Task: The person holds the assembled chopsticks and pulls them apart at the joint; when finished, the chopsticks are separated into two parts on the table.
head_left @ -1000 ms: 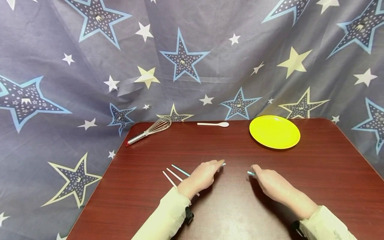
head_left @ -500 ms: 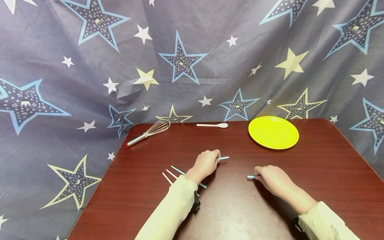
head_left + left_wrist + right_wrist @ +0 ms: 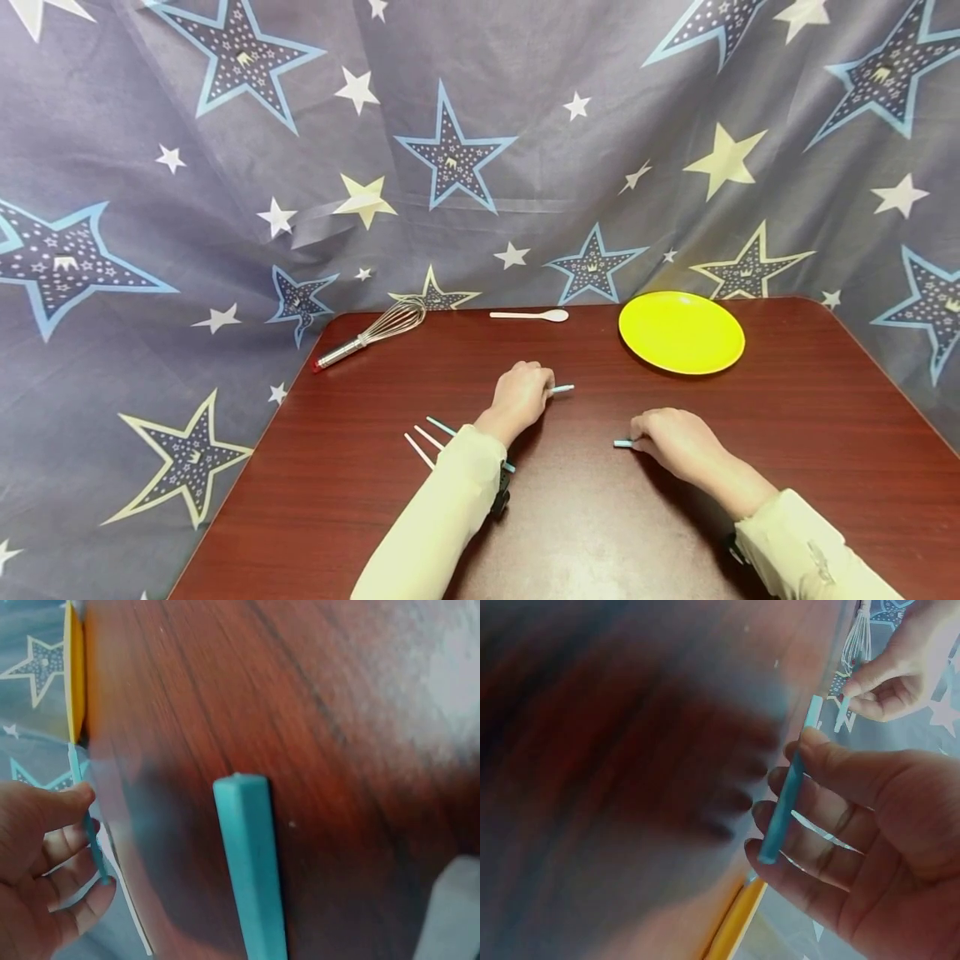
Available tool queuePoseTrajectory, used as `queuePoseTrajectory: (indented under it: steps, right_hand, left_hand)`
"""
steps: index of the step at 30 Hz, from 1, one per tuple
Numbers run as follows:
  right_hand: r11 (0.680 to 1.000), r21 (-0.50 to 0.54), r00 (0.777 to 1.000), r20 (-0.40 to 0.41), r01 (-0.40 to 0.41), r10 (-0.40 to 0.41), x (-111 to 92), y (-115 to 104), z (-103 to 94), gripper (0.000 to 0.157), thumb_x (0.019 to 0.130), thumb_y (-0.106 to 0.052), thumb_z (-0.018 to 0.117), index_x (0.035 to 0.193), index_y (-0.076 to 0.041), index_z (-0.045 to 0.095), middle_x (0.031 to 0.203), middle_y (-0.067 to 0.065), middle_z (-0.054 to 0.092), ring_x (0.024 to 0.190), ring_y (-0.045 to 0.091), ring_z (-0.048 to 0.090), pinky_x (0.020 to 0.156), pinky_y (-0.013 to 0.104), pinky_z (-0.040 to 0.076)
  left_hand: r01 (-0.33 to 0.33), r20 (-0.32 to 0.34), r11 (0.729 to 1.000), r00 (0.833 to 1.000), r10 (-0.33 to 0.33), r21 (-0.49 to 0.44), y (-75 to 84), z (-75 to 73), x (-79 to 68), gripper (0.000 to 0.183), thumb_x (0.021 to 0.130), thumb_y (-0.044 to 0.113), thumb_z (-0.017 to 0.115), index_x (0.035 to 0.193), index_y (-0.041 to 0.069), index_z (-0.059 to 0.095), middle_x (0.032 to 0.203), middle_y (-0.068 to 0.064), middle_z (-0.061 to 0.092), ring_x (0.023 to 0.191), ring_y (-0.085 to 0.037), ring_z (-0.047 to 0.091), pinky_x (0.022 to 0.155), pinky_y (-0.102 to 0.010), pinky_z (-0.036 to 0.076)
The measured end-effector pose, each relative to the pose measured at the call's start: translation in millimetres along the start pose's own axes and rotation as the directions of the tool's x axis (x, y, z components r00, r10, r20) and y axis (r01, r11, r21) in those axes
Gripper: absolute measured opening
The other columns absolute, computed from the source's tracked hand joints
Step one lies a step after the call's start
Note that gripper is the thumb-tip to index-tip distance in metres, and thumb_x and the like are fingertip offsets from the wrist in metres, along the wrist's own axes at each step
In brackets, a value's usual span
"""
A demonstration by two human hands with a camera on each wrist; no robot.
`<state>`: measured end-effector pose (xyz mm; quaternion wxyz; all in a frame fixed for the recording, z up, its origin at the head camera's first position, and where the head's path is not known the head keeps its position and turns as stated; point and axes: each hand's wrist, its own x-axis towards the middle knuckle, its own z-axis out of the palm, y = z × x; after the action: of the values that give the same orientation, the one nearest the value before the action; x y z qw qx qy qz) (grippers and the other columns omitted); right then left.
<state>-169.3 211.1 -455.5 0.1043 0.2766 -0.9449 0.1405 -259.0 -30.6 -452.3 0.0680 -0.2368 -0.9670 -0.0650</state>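
My left hand (image 3: 519, 400) pinches a short light-blue stick (image 3: 562, 388) over the middle of the table; in the left wrist view that stick (image 3: 93, 844) runs across the fingers. Nearer and to the right, my right hand (image 3: 678, 442) holds another short blue stick (image 3: 622, 444). In the right wrist view, thumb and fingertips grip this stick (image 3: 786, 806). Beneath my left forearm a third blue stick (image 3: 440, 425) lies on the table, partly hidden by the sleeve. Two white sticks (image 3: 429, 437) lie beside it, their near ends covered.
A metal whisk (image 3: 375, 332) lies at the table's back left corner. Close to the back edge is a white spoon (image 3: 528, 316). A yellow plate (image 3: 681, 333) sits at the back right. Behind the brown table (image 3: 585, 517) hangs a grey star-patterned cloth (image 3: 360, 275).
My left hand has moved forward over the table with its blue stick, showing more of the stick on the table. My right hand has stayed nearly in place, its stick turning more level.
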Motion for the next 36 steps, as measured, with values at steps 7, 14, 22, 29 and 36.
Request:
queuePoseTrajectory:
  steps: [7,14,22,29,36]
  right_hand:
    - [0.999,-0.005,0.999,-0.005,0.042,-0.042,0,0,5.2,0.031,0.071,-0.013,0.083,0.065,-0.025,0.055,0.064,-0.017,0.049,0.059,0.006,0.051,0.054,0.028,0.043]
    - [0.999,-0.007,0.999,-0.011,0.051,-0.051,-1,0,7.0,0.031,0.071,-0.012,0.084,0.066,-0.025,0.056,0.066,-0.016,0.048,0.059,0.006,0.05,0.054,0.027,0.043]
    - [0.996,0.024,0.996,0.003,0.09,-0.09,-3,-1,5.9,0.031,0.071,-0.01,0.084,0.068,-0.025,0.057,0.067,-0.016,0.048,0.059,0.003,0.046,0.054,0.025,0.041]
    - [0.992,0.07,0.993,0.054,0.102,-0.106,-7,-6,2.5,0.028,0.073,-0.012,0.082,0.069,-0.025,0.058,0.07,-0.017,0.052,0.062,0.001,0.048,0.054,0.025,0.042]
    - [0.994,0.053,0.993,0.063,0.092,-0.095,-8,-5,-0.3,0.024,0.073,-0.012,0.083,0.075,-0.025,0.063,0.074,-0.015,0.055,0.064,0.003,0.052,0.056,0.026,0.044]
  left_hand:
    - [-0.003,0.077,1.0,0.997,0.001,0.021,-9.6,7.8,3.3,0.009,0.087,0.019,0.072,0.08,0.024,0.069,0.078,0.008,0.06,0.082,-0.015,0.059,0.066,-0.03,0.049]
    - [-0.003,0.08,1.0,0.997,0.001,0.018,-12.4,12.5,3.4,0.011,0.085,0.019,0.073,0.077,0.023,0.067,0.077,0.008,0.06,0.078,-0.013,0.062,0.064,-0.03,0.05]
    - [-0.021,0.092,0.999,0.996,0.018,0.031,-9.0,15.3,8.0,0.016,0.085,0.017,0.072,0.074,0.024,0.063,0.074,0.008,0.055,0.075,-0.012,0.059,0.061,-0.028,0.048]
    - [-0.028,0.067,0.999,0.997,0.025,0.041,-8.0,16.1,11.6,0.017,0.084,0.017,0.073,0.073,0.023,0.062,0.074,0.007,0.056,0.075,-0.014,0.06,0.062,-0.03,0.049]
    - [-0.016,0.076,1.0,0.997,0.015,0.018,-11.4,10.6,9.1,0.007,0.086,0.024,0.074,0.084,0.021,0.068,0.081,0.005,0.06,0.083,-0.017,0.063,0.067,-0.032,0.051]
